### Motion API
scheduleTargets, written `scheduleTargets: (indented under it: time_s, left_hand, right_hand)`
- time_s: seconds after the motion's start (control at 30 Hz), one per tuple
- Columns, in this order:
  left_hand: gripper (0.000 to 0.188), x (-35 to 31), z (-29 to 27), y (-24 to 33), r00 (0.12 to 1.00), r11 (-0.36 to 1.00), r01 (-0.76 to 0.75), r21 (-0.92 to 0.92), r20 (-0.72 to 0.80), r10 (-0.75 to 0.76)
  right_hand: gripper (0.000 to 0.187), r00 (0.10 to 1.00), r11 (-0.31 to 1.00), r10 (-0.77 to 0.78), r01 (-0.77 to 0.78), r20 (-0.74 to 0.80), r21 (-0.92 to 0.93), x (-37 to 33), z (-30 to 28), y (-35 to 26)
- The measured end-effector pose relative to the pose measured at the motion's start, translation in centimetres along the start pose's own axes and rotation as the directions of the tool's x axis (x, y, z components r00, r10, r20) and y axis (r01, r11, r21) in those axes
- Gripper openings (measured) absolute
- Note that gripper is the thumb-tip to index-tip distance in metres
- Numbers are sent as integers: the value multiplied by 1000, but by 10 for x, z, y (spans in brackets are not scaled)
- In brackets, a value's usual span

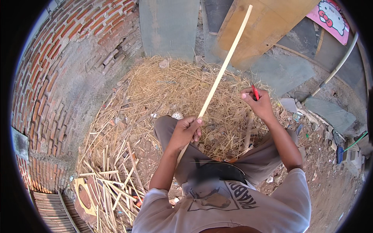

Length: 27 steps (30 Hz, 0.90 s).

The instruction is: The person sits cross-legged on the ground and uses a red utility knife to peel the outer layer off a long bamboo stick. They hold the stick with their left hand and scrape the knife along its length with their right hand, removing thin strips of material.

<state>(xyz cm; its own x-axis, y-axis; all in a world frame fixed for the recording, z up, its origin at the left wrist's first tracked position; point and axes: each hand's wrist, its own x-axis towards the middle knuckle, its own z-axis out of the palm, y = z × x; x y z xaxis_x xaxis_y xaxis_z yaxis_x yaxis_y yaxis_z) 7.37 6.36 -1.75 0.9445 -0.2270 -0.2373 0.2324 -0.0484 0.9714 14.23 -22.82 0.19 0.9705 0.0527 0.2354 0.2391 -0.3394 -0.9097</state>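
My left hand (184, 133) is closed around a long, pale, flat strip of wood or bamboo (225, 64). The strip slants up and away to the right, and its lower end passes beneath my left forearm. To the right, apart from the strip, my right hand (260, 105) is raised with its fingers curled round a small red-handled tool (255, 92). A thin dark tip seems to stick up from the tool, too fine to make out. Dry shavings (171, 87) cover the ground beyond my crossed legs.
A pile of cut strips (116, 182) lies at the lower left, beside a yellowish board with a round cutout (84, 197). A brick wall (50, 105) rises on the left. Boards (169, 29) lean at the back, and a pale pipe (342, 62) stands at right.
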Motion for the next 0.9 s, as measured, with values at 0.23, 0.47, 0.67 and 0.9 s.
scheduleTargets:
  time_s: [0.23, 0.47, 0.67, 0.9]
  left_hand:
    - [38, 13, 59, -25, 989, 996, -79, -45, 118, 83]
    - [58, -15, 21, -43, 913, 964, 169, -203, 402, -75]
    - [54, -32, 34, -49, 924, 928, 209, -308, 373, -84]
    - [36, -36, 53, -66, 976, 962, -57, -269, 189, 111]
  right_hand:
    - [28, 960, 779, 276, -245, 34, 577, 40, 44, -12]
    - [31, 986, 695, 164, -144, 40, 705, 109, -26, 8]
    - [34, 988, 636, 90, -154, 125, 756, 125, -46, 21]
    - [46, 961, 825, 276, -228, -16, 517, 112, -32, 19]
